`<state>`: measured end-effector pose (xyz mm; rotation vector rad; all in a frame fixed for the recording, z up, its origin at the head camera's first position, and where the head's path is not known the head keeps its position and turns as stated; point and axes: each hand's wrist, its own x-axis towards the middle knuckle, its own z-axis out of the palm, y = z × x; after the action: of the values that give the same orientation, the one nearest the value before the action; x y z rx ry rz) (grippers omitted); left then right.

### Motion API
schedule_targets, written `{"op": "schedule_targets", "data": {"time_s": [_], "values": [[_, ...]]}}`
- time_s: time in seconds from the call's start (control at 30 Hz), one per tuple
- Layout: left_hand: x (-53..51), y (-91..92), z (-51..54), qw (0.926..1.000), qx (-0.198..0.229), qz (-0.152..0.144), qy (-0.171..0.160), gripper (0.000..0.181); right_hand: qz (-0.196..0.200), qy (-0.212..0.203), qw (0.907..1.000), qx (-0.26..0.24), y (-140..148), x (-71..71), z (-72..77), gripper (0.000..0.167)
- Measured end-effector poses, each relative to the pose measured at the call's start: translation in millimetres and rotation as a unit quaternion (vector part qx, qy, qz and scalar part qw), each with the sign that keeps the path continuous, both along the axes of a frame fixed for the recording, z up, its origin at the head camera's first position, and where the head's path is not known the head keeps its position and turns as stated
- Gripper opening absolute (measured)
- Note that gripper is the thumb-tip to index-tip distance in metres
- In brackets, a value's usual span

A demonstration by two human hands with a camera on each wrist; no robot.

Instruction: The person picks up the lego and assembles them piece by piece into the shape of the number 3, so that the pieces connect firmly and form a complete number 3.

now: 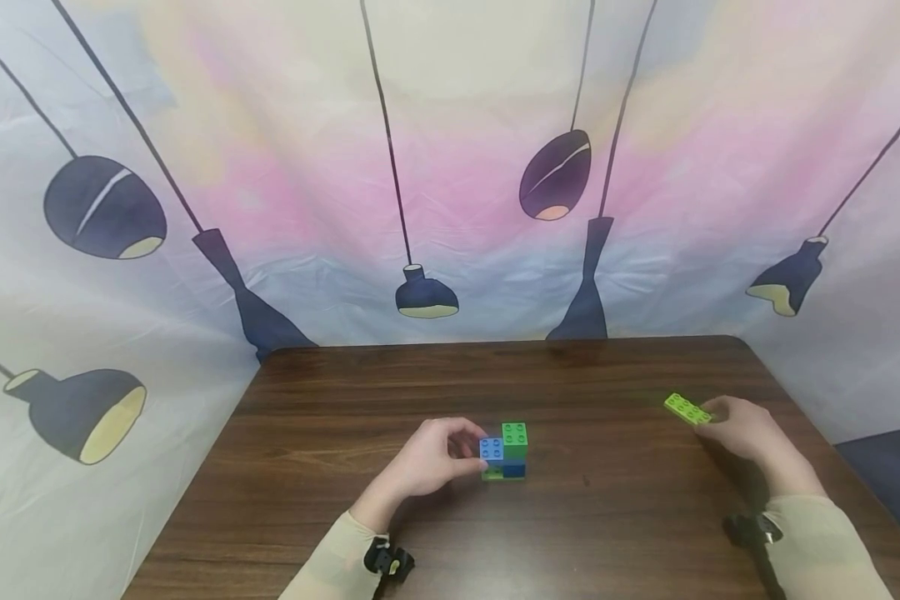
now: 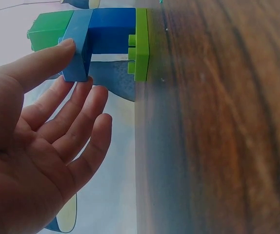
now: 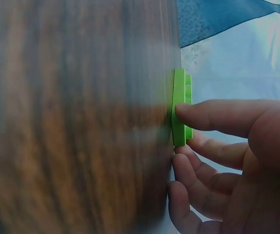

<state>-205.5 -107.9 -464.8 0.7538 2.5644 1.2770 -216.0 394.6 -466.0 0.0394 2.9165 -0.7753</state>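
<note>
A small stack of bricks stands on the table: a lime plate at the bottom, a dark blue brick on it, then a light blue brick and a green brick above. My left hand pinches the light blue brick between thumb and fingertips, from the stack's left side. Far to the right, my right hand holds a flat lime plate by its near end. In the right wrist view that plate lies between thumb and fingers, low at the table surface.
The brown wooden table reaches back to a cloth printed with hanging lamps. Both wrists carry small black cameras, one at the left sleeve. A dark surface shows beyond the table's right edge.
</note>
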Motion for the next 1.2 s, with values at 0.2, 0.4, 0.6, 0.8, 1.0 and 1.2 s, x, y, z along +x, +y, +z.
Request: {"op": "schedule_targets", "data": {"time_s": [0.2, 0.4, 0.6, 0.8, 1.0, 1.2], "values": [[0.0, 0.2, -0.6, 1.0, -0.001, -0.001, 0.001, 0.03, -0.011, -0.009, 0.9999, -0.009, 1.3, 3.3, 0.1, 0.06], [-0.8, -0.4, 0.1, 1.0, -0.003, 0.0, 0.001, 0.03, -0.004, -0.008, 1.0, -0.004, 3.0, 3.8, -0.9, 0.059], [-0.1, -1.0, -0.3, 1.0, -0.001, 0.001, -0.001, 0.031, -0.002, -0.001, 1.0, -0.007, 3.3, 2.9, 1.7, 0.059], [0.9, -0.8, -0.5, 1.0, 0.002, 0.002, -0.003, 0.031, 0.01, 0.005, 0.9997, -0.022, -1.6, 4.1, 5.6, 0.06], [-0.2, -1.2, -0.7, 1.0, 0.003, 0.003, -0.007, 0.03, 0.01, 0.013, 0.9989, -0.044, -13.1, 5.1, 9.5, 0.063], [-1.1, -1.8, -1.6, 1.0, 0.005, 0.002, -0.007, 0.03, 0.022, 0.041, 0.9974, -0.054, -22.8, 4.7, 9.4, 0.058]]}}
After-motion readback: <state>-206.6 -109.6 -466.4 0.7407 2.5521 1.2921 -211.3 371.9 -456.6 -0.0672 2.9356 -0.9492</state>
